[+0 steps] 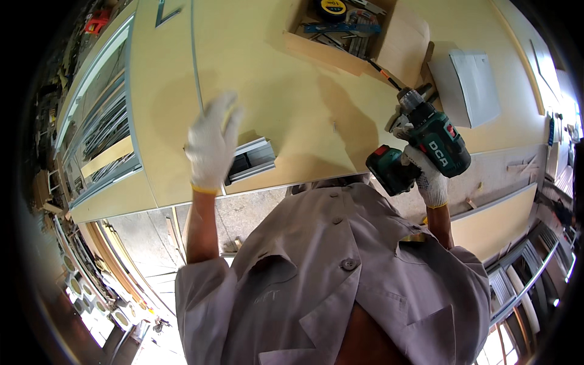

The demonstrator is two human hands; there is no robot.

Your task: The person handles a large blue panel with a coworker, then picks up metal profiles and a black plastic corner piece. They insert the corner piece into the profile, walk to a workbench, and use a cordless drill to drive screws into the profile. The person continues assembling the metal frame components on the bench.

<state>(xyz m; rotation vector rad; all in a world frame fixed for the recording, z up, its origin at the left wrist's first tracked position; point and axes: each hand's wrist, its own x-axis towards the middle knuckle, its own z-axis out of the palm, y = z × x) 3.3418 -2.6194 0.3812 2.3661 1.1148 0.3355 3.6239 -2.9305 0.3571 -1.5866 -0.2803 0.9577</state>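
Note:
My left hand (213,143), in a white knit glove, is over the near left part of a pale yellow panel tabletop (261,103). Its fingers are stretched out and hold nothing. Close beside it lies a short piece of grey metal profile (254,157), partly hidden by the hand. My right hand (431,181), gloved too, is wrapped around the grip of a dark green cordless drill (437,139). A long thin bit extends from the drill's chuck toward the cardboard box (325,52) at the far side. Some of my right fingers are hidden behind the drill.
The cardboard box contains a yellow-black tape measure (332,8) and assorted hand tools. A folded grey-white sheet (471,91) lies to its right. At the left is a framed opening (97,125) with metal strips visible through it. Another panel (496,222) is beyond my right arm.

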